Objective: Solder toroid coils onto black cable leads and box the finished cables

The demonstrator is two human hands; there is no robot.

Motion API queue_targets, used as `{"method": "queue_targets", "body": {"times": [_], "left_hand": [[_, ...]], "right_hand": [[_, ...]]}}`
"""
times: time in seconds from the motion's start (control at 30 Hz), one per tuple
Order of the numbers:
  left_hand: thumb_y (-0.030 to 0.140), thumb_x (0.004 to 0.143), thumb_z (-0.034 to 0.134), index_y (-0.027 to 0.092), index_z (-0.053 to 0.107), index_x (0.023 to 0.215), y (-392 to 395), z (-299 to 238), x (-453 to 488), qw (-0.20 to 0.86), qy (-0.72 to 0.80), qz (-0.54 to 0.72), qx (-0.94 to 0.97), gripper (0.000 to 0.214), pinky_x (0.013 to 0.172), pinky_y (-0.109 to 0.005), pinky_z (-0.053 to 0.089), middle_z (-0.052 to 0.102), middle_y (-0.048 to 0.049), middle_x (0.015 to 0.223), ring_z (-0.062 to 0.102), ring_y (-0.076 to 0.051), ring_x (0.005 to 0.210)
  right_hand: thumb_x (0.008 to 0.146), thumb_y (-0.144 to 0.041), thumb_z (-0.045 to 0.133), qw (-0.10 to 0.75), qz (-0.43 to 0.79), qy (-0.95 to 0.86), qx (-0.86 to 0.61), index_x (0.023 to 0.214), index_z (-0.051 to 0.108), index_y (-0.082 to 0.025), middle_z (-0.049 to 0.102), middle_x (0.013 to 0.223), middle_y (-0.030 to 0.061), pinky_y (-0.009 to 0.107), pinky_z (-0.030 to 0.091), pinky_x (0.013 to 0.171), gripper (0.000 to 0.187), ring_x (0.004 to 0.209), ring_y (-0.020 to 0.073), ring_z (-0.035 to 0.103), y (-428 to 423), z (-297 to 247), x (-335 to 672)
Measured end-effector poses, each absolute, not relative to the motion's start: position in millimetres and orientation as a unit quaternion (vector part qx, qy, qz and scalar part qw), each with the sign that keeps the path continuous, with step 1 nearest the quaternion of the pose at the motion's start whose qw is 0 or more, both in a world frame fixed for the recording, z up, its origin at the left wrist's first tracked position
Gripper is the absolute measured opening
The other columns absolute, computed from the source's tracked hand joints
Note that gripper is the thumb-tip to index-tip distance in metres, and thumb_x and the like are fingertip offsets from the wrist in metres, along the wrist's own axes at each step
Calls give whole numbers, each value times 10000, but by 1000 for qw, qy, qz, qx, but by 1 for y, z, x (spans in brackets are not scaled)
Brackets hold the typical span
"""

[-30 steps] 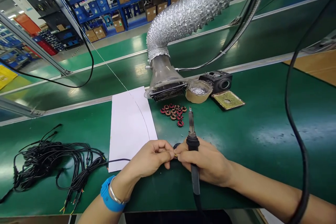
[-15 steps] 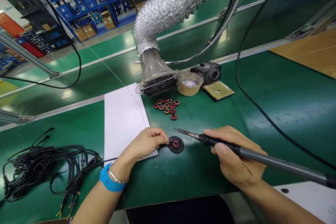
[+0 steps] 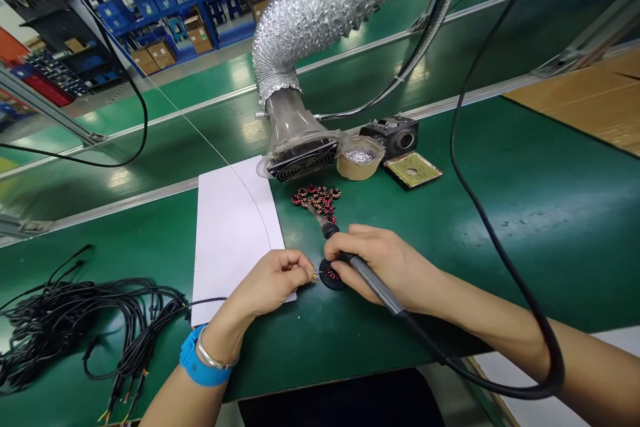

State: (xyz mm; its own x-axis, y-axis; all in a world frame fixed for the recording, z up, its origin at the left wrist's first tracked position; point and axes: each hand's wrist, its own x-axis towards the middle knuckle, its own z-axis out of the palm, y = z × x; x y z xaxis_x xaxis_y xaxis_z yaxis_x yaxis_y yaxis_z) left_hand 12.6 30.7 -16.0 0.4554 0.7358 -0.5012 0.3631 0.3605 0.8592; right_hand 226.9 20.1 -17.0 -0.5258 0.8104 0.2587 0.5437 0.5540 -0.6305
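My left hand [image 3: 273, 280] is closed in a pinch, with small yellowish wire ends [image 3: 315, 277] showing at its fingertips. A black cable [image 3: 210, 300] runs from the left beneath that wrist, and thin solder wire [image 3: 245, 185] curves down to the same hand. My right hand [image 3: 385, 263] is closed around a soldering iron [image 3: 375, 283], whose tip points away toward the pile of coils. Its thumb and fingertips are at a small red-and-black stator coil [image 3: 333, 274] on a round black disc [image 3: 325, 280], partly hiding both.
Several wound coils [image 3: 316, 197] lie beneath the fume extractor hood [image 3: 305, 159]. Behind them stand a round tub of metal shavings [image 3: 361, 159], a black holder [image 3: 397, 137] and a sponge tray [image 3: 413, 169]. White board [image 3: 225, 227] and bundled black cables [image 3: 95, 320] lie left.
My right hand has moved left to the coil, and the iron has swung so its tip points away. My left fingertips have drawn slightly back from the disc.
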Motion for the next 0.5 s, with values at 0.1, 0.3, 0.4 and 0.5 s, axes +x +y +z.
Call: {"method": "queue_targets", "body": {"times": [0.1, 0.3, 0.4, 0.5], "left_hand": [[194, 723, 527, 142, 618, 735, 30, -18, 11, 659, 502, 142, 541, 105, 508, -197, 303, 540, 25, 668, 399, -66, 546], [210, 746, 544, 154, 580, 716, 29, -16, 12, 671, 500, 137, 530, 74, 478, -194, 274, 481, 46, 629, 366, -63, 520], [214, 755, 544, 157, 563, 709, 29, -15, 13, 673, 497, 137, 530, 76, 482, -199, 274, 459, 52, 613, 361, -64, 516], [202, 760, 524, 160, 552, 695, 30, -16, 15, 667, 491, 142, 542, 81, 498, -199, 294, 458, 48, 621, 379, -68, 531]], "right_hand": [[781, -110, 566, 229, 253, -852, -398, 876, 571, -202, 602, 713, 5, 245, 358, 592, 132, 676, 161, 509, 24, -15, 220], [784, -50, 536, 215, 259, -867, -367, 934, 604, -219, 517, 650, -11, 227, 289, 549, 237, 654, 156, 464, 30, -11, 216], [852, -91, 528, 218, 259, -890, -304, 955, 614, -219, 541, 682, -2, 238, 302, 568, 186, 666, 156, 442, 35, -10, 220], [913, -98, 446, 224, 219, -913, -261, 974, 622, -195, 556, 685, 18, 264, 316, 585, 210, 668, 168, 411, 37, -13, 226]]}}
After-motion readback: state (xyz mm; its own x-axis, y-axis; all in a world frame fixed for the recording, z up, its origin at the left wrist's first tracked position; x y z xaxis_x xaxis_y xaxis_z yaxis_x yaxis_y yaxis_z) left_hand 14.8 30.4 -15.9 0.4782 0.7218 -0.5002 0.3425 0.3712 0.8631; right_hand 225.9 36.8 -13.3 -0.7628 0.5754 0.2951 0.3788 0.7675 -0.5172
